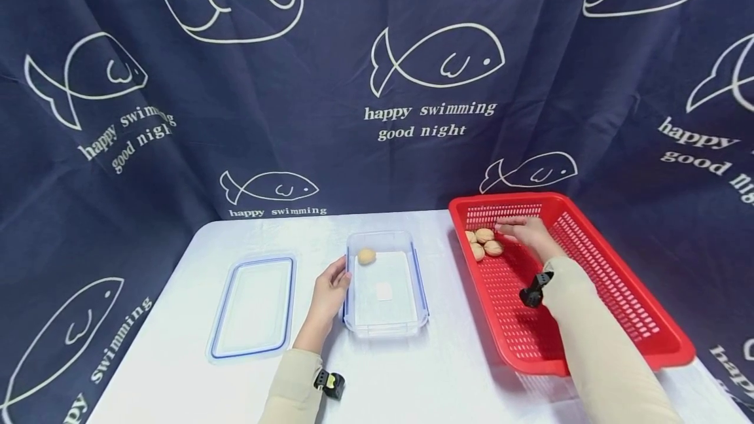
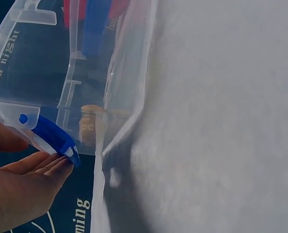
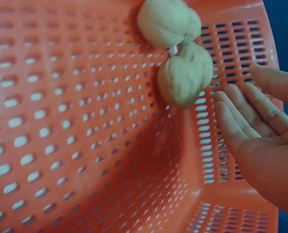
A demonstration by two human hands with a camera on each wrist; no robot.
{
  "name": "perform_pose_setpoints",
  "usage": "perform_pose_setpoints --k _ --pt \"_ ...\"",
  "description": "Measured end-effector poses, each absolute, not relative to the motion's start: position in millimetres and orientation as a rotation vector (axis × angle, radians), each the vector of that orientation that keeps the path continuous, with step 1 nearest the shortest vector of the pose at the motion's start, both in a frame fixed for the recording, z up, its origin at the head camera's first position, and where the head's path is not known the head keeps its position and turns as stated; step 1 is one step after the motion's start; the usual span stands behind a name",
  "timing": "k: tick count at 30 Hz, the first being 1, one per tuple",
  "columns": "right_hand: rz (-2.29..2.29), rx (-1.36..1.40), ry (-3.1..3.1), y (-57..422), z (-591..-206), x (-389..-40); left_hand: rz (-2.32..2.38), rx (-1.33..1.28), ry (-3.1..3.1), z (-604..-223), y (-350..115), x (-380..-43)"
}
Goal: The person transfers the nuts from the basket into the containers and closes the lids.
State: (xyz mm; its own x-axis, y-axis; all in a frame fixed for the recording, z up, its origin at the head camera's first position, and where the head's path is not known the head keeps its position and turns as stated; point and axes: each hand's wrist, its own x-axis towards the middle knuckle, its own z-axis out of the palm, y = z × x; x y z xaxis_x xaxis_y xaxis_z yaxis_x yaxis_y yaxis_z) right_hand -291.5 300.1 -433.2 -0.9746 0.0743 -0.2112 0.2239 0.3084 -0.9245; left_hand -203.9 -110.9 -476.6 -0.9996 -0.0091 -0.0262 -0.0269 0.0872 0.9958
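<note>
My left hand [image 1: 330, 290] holds the left side of a clear plastic box [image 1: 385, 331], its thumb at the rim. In the left wrist view, the fingertips touch the box's blue latch [image 2: 54, 137]. One walnut [image 1: 366, 256] lies inside the box, near its far left corner. My right hand [image 1: 530, 235] is inside the red basket [image 1: 506, 345], fingers extended and holding nothing. Beside its fingertips, several walnuts [image 1: 493, 248] cluster in the basket's far left corner. The right wrist view shows a gap between the fingers and the nearest walnut [image 3: 183, 80].
A clear lid with a blue seal [image 1: 253, 306] lies flat on the white-covered table [image 1: 159, 371], left of the box. The red basket has raised, slotted walls. Behind the table hangs a dark blue curtain [image 1: 353, 169] with fish prints.
</note>
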Motion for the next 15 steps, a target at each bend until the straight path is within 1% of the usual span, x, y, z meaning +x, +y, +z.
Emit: perform_pose_setpoints --k 2,5,10,15 --pt "-1.765 0.287 2.397 302 -437 -292 2.117 -0.037 2.301 -469 -110 -200" --pt "-1.745 0.278 2.371 305 -441 -292 2.119 -0.028 2.301 -468 -111 -201" --pt "-1.744 0.291 2.291 310 -448 -292 2.122 -0.037 2.310 -479 -112 -206" --pt "-1.666 0.211 2.285 314 -452 -285 2.118 -0.047 2.313 -479 -111 -205"
